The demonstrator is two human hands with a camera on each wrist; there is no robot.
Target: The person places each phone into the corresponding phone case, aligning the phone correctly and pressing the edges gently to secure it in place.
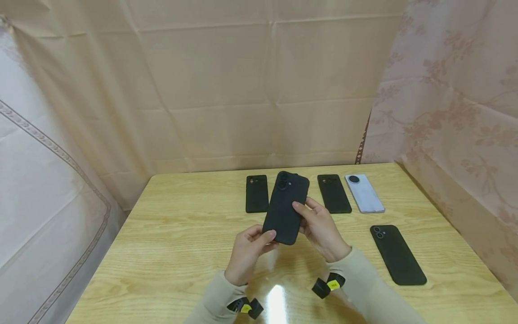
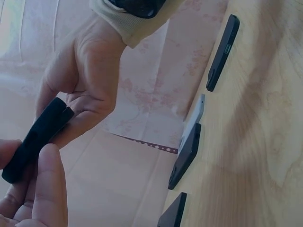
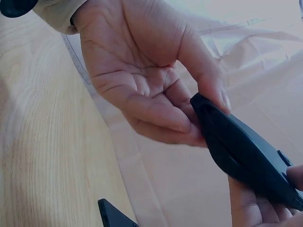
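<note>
Head view: we see the black-cased phone (image 1: 284, 204), long axis leaning upper right, left hand (image 1: 250, 252) pinching its lower end, right hand (image 1: 322, 229) its right edge.

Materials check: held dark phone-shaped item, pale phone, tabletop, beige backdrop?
Held dark phone-shaped item: probably matte plastic or silicone; no sharp highlights.
Pale phone: smooth back, glass or plastic; even surface, can't tell which.
Tabletop: glossy wood or wood-look laminate; grain plus bright reflection.
Beige backdrop: likely thin fabric, possibly plastic sheeting; creases and soft folds.
</note>
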